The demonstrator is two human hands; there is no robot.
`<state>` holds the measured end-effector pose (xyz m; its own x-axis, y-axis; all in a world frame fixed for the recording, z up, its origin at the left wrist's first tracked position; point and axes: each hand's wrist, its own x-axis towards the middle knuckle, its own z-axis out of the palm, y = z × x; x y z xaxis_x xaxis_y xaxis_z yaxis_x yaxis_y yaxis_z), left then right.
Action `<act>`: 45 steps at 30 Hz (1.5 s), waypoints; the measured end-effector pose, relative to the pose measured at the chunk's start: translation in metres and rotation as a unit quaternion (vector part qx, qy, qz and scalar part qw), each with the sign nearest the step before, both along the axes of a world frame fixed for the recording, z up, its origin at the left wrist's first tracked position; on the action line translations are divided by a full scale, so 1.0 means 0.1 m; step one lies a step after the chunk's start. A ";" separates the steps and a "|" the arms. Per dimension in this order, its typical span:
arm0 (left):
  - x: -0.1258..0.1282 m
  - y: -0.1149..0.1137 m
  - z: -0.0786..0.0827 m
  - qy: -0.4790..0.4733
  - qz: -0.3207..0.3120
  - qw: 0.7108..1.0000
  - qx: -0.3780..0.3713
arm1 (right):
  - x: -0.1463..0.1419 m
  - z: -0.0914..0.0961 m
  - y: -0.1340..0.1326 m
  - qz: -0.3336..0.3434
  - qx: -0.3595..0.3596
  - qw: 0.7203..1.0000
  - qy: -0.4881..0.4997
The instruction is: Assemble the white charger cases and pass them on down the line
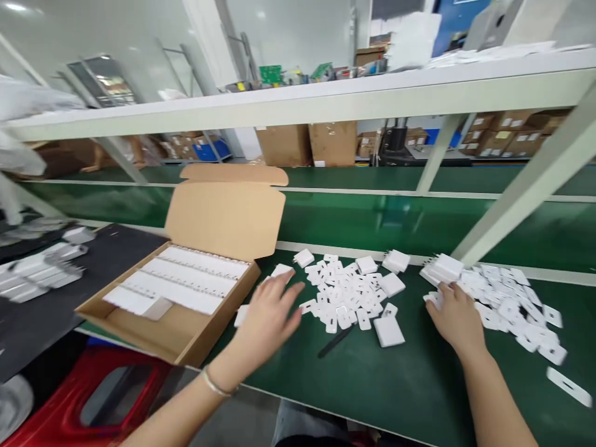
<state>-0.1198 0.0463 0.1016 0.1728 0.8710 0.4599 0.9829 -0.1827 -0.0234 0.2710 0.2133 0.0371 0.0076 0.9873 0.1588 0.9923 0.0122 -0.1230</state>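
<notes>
My left hand [270, 313] hovers palm-down over the green table [395, 385], fingers spread, beside a pile of small flat white plastic pieces [347, 292]. A few thicker white blocks [388, 331] lie around that pile. My right hand [454, 316] rests at the left edge of a second heap of white pieces [507, 307], its fingers curled against a stack of white blocks [442, 270]; what they grip is hidden. A black pen [336, 341] lies between my hands.
An open cardboard box [186, 298] with rows of white parts sits at the left table edge, lid raised. A black mat [56, 292] with more white parts lies further left. A shelf frame [526, 186] slants over the table. A red object [93, 397] sits below.
</notes>
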 end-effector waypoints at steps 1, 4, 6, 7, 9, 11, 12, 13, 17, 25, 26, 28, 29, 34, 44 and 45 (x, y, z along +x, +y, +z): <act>0.23 0.06 -0.07 -0.019 -0.035 0.999 -0.015 | -0.03 0.00 -0.03 0.001 -0.006 1.000 -0.007; 0.87 0.23 -0.29 -0.064 -0.120 0.987 -0.083 | -0.06 0.02 -0.08 0.013 0.001 1.000 -0.005; 1.20 0.35 -0.44 -0.084 -0.143 0.978 -0.124 | -0.04 0.03 -0.10 0.023 0.009 1.000 0.000; 1.33 0.41 -0.51 -0.091 -0.148 0.975 -0.139 | -0.03 0.04 -0.11 0.027 0.012 1.000 0.001; 1.49 0.51 -0.64 -0.109 -0.153 0.970 -0.152 | 0.00 0.06 -0.13 0.030 0.019 0.999 -0.001; 1.56 0.59 -0.74 -0.150 -0.164 0.963 -0.151 | 0.02 0.08 -0.15 0.029 0.027 0.999 -0.004; 1.56 0.61 -0.77 -0.183 -0.171 0.956 -0.151 | 0.03 0.09 -0.17 0.026 0.028 0.999 -0.006; 1.54 0.63 -0.79 -0.222 -0.178 0.946 -0.155 | 0.03 0.09 -0.19 0.024 0.028 0.999 -0.007; 1.44 0.61 -0.77 -0.423 -0.183 0.854 -0.244 | 0.01 0.11 -0.24 0.034 0.016 0.999 -0.012; 1.26 0.63 -0.67 -0.710 -0.215 0.582 -0.333 | -0.15 0.10 -0.24 0.124 0.000 0.992 0.001; 1.24 0.63 -0.67 -0.713 -0.211 0.582 -0.330 | -0.17 0.11 -0.25 0.134 0.009 0.991 0.011; 1.21 0.63 -0.67 -0.715 -0.201 0.589 -0.318 | -0.23 0.15 -0.27 0.154 0.033 0.986 0.054; 1.20 0.63 -0.68 -0.716 -0.198 0.590 -0.316 | -0.26 0.18 -0.30 0.167 0.047 0.981 0.089; 1.22 0.62 -0.65 -0.714 -0.179 0.602 -0.310 | -0.49 0.36 -0.51 0.260 0.105 0.907 0.315; 1.27 0.64 -0.64 -0.698 -0.132 0.633 -0.309 | -0.79 0.34 -0.75 0.390 0.066 0.826 0.402; 1.27 0.64 -0.64 -0.696 -0.130 0.636 -0.307 | -0.78 0.33 -0.75 0.389 0.058 0.826 0.405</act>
